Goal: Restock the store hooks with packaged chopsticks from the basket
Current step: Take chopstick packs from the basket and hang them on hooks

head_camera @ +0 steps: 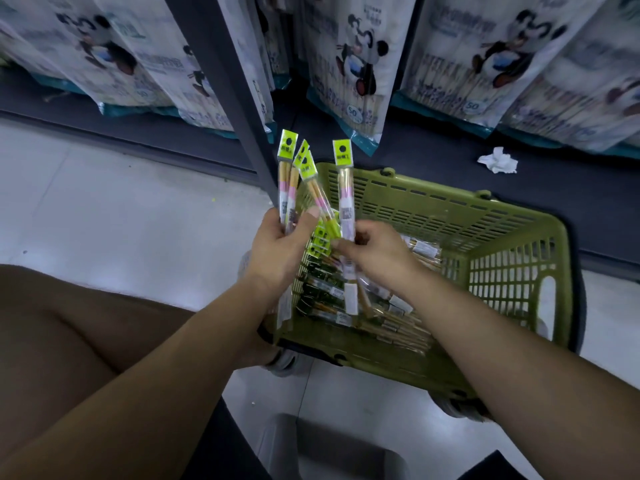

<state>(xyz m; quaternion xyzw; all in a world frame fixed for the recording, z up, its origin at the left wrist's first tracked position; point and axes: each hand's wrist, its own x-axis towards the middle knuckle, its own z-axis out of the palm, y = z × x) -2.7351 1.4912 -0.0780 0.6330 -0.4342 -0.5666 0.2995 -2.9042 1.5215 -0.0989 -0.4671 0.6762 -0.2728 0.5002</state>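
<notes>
Packaged chopsticks (pixel 294 181) — a fanned bunch, yellow-green header cards up — gripped in the left hand (pixel 277 247), thumb pressed across the packs. The right hand (pixel 377 251) pinches a single pack (pixel 346 199) upright, just beside the bunch. The hands are close together with a small gap between them. Both are held over the left end of the green basket (pixel 519 216), which sits on the floor (pixel 104 202). Inside the basket, below the hands, loose packs (pixel 391 317) lie piled. Behind: dark shelf post (pixel 221 81), hanging panda-print bags (pixel 353 64), crumpled white paper (pixel 498 161) on the dark shelf base.
</notes>
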